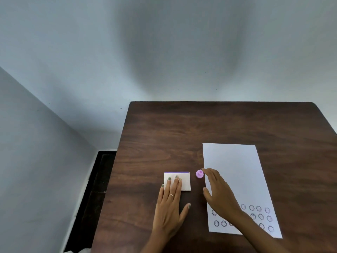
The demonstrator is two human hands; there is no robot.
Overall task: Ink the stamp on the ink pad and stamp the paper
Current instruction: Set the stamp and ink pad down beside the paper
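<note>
My right hand (217, 190) is open and holds nothing, its fingertips just touching or nearly touching the small pink stamp (199, 174), which stands on the table (182, 128) between the ink pad (184, 179) and the left edge of the paper (235, 176). My left hand (170, 203) lies flat and open, fingers resting on the pad's white, seemingly closed lid near the table's front-left part. The stamp looks light, rigid plastic; I'd pinch its narrow top knob, since it could tip or skid easily.
</note>
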